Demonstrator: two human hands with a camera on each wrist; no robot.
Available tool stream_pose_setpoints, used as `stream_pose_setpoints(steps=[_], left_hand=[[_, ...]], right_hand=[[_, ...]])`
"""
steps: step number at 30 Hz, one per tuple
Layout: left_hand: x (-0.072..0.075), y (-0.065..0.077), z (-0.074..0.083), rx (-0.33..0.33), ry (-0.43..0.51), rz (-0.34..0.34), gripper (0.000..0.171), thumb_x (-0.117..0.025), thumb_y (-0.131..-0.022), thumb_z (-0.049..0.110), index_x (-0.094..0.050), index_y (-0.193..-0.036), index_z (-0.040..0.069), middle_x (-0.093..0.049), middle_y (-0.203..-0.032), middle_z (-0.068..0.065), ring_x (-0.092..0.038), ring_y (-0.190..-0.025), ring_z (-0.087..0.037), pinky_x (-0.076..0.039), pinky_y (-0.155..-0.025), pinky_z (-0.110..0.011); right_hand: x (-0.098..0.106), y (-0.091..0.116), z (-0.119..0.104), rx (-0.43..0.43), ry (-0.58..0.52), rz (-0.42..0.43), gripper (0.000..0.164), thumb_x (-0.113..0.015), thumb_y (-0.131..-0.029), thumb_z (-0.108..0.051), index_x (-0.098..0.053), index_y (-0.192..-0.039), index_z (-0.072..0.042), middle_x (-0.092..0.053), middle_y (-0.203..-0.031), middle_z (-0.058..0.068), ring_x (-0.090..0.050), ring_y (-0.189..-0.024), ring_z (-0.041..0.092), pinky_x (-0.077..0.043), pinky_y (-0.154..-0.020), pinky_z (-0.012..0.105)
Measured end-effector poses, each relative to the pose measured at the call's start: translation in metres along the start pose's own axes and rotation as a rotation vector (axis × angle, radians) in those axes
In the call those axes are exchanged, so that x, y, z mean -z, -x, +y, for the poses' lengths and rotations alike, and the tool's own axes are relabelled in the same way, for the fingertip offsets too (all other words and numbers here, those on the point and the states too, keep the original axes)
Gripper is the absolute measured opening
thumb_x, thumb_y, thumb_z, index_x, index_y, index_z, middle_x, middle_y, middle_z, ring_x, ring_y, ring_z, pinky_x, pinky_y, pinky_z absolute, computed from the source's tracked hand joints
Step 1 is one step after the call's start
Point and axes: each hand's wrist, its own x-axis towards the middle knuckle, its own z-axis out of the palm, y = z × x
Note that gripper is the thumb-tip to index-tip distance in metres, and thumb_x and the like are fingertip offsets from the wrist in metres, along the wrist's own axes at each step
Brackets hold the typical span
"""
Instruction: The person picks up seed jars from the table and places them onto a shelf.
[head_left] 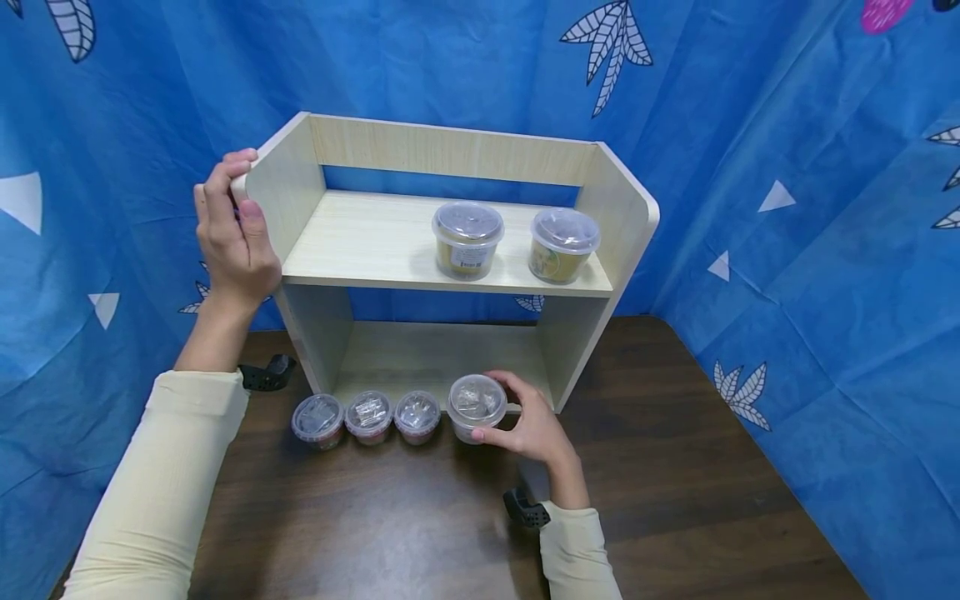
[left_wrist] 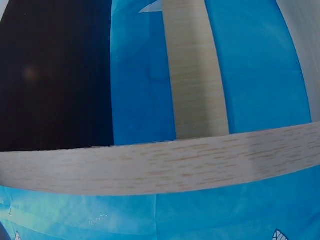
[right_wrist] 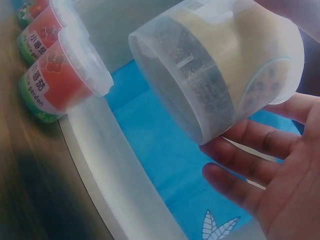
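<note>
Pinching lidded cup [head_left: 477, 403], right fingers [head_left: 514, 384] partly hidden

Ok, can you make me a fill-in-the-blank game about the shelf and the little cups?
1. The left hand grips the pale wooden shelf unit by its ____ side.
2. On its upper board stand ____ round, yellow-sided, clear-lidded plastic tubs.
3. On the dark brown wooden table, ____ small, red, clear-lidded plastic cups stand in a row.
4. The right hand holds a round, see-through plastic tub to the ____ of those cups.

Missing words: left; two; three; right.
</note>
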Motion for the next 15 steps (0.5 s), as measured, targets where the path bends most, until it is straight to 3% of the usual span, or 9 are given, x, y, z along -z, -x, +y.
stream_pose_setpoints(steps=[15], left_hand=[[0.0004, -0.0012, 0.0091, 0.016, -0.028, -0.005, 0.037, -0.039, -0.092, 0.014, -0.050, -0.122, -0.005, -0.058, -0.135, -0.008, -0.052, -0.112, -0.030, -0.043, -0.086, -0.034]], right_hand=[[0.0028, 0.0010, -0.0057, 0.050, -0.030, 0.018, 0.071, -0.083, -0.073, -0.037, -0.056, -0.133, -0.010, -0.065, -0.116, -0.001, -0.062, -0.101, 0.019, -0.051, -0.088, 0.043]])
